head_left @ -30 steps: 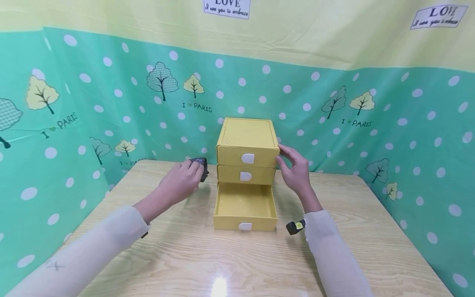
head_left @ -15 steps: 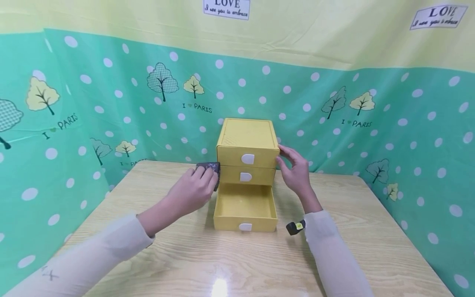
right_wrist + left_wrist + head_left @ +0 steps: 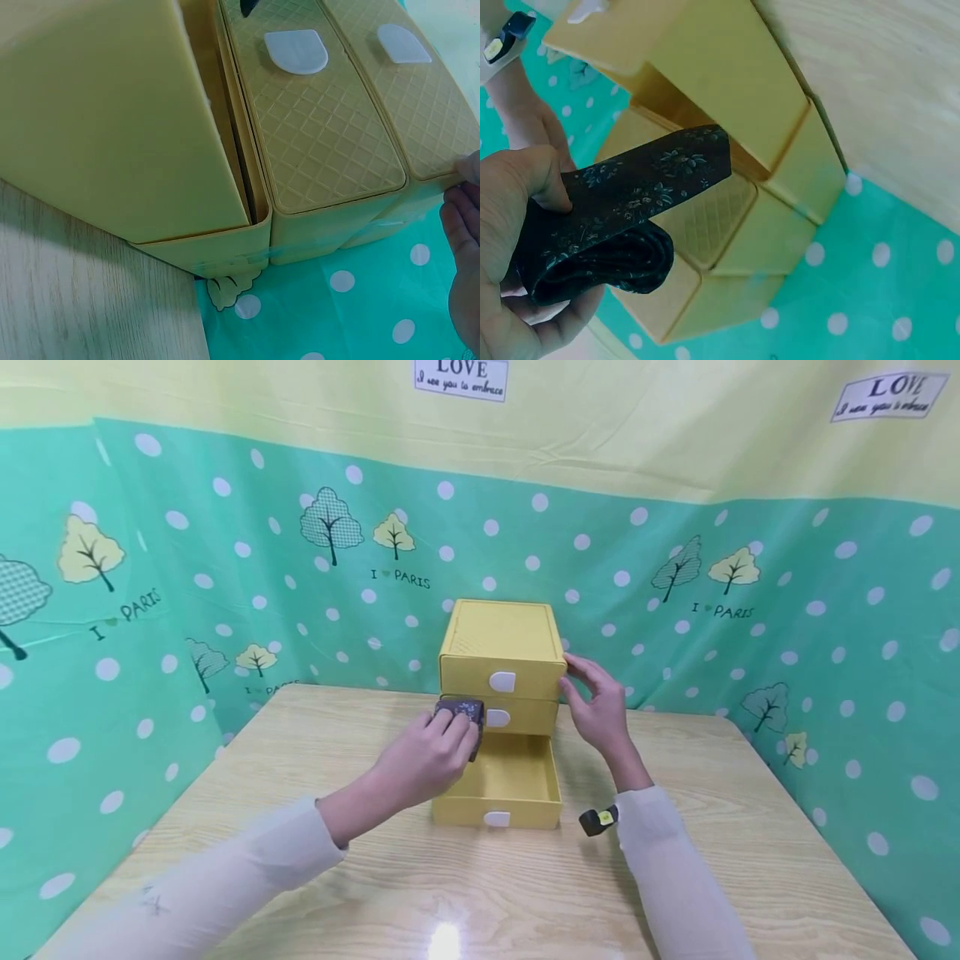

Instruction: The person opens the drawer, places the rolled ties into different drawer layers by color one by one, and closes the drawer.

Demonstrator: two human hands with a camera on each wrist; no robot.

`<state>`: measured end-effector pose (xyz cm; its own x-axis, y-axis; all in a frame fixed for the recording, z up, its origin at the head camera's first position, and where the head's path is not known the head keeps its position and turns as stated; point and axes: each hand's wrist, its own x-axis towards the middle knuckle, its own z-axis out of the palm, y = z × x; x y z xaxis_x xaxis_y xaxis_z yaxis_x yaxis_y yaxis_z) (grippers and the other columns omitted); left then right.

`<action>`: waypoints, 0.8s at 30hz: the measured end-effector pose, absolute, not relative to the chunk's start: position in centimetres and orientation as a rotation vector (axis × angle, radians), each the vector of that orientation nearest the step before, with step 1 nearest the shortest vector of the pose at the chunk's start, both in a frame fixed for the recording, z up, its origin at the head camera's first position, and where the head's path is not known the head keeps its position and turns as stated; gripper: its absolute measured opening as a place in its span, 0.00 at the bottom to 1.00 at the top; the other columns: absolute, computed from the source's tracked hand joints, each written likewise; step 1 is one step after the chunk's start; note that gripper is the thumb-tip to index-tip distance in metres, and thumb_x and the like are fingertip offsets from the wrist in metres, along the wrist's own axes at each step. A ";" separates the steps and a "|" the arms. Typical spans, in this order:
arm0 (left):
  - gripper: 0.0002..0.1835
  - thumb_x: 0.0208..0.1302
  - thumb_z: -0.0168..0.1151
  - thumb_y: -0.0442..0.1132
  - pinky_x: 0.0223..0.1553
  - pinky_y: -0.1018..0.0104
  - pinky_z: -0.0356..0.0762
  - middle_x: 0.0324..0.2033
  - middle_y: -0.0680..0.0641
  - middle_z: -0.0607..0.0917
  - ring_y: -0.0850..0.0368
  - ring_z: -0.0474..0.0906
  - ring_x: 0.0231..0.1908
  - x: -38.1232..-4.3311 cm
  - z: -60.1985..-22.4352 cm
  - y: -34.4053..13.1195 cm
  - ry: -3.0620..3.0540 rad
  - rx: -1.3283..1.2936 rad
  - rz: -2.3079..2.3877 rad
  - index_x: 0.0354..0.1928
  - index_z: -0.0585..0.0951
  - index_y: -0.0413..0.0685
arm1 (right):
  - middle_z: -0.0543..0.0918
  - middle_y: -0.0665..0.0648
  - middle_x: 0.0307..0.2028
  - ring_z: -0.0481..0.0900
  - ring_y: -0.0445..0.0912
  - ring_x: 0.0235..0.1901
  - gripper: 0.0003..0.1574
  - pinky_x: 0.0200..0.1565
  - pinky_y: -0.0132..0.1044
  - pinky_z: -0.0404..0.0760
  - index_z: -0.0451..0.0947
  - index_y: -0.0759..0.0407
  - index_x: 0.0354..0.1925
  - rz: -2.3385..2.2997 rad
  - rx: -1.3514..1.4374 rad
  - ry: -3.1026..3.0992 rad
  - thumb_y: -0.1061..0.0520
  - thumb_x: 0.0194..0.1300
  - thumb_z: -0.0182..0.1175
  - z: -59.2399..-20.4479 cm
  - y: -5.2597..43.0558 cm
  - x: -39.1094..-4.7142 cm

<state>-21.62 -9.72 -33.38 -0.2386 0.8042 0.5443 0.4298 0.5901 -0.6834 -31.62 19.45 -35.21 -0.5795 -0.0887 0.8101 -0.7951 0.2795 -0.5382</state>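
Observation:
My left hand (image 3: 427, 756) grips a rolled-up dark necktie (image 3: 652, 176) with a small floral pattern. Its tail end sticks out past the roll in the left wrist view. The tie (image 3: 467, 710) is held above the left part of the pulled-out bottom drawer (image 3: 525, 768), in front of the middle drawer. My right hand (image 3: 600, 706) rests against the right edge of the yellow drawer cabinet (image 3: 502, 631), the thumb at the front corner and the fairly straight fingers along the side. The upper two drawers are closed, each with a white tab.
A wooden table (image 3: 337, 893) bears the cabinet. Behind and at both sides hangs a green and yellow polka-dot curtain (image 3: 247, 510). A dark wrist-worn device (image 3: 597, 820) shows by the right sleeve.
My left hand has carried the necktie rightward from beside the cabinet to over the open bottom drawer. The right hand and the cabinet stay in place.

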 end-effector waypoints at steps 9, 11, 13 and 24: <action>0.13 0.65 0.59 0.41 0.20 0.68 0.81 0.34 0.45 0.84 0.52 0.80 0.31 -22.3 -35.6 -7.6 -1.898 -1.049 0.497 0.44 0.84 0.41 | 0.80 0.76 0.55 0.80 0.67 0.55 0.24 0.62 0.61 0.80 0.74 0.81 0.59 1.322 0.809 -1.869 0.80 0.64 0.60 -33.5 18.4 -29.5; 0.12 0.65 0.59 0.41 0.20 0.68 0.82 0.35 0.45 0.84 0.52 0.80 0.31 -22.6 -36.1 -7.3 -1.919 -1.065 0.495 0.44 0.84 0.41 | 0.80 0.77 0.55 0.80 0.67 0.55 0.24 0.62 0.62 0.80 0.74 0.82 0.59 1.315 0.805 -1.878 0.80 0.64 0.60 -33.1 18.3 -28.9; 0.11 0.65 0.60 0.40 0.21 0.67 0.82 0.35 0.46 0.84 0.52 0.80 0.31 -22.9 -36.5 -7.1 -1.953 -1.080 0.480 0.44 0.84 0.42 | 0.80 0.77 0.55 0.80 0.67 0.55 0.24 0.62 0.62 0.80 0.74 0.82 0.58 1.313 0.801 -1.881 0.80 0.64 0.60 -33.0 18.2 -28.8; 0.15 0.57 0.66 0.42 0.23 0.69 0.84 0.38 0.48 0.84 0.54 0.79 0.34 -25.1 -37.6 -6.1 -2.100 -1.143 0.479 0.45 0.84 0.43 | 0.80 0.76 0.55 0.80 0.66 0.55 0.24 0.63 0.56 0.81 0.74 0.81 0.59 1.305 0.797 -1.880 0.79 0.64 0.61 -33.0 18.4 -28.9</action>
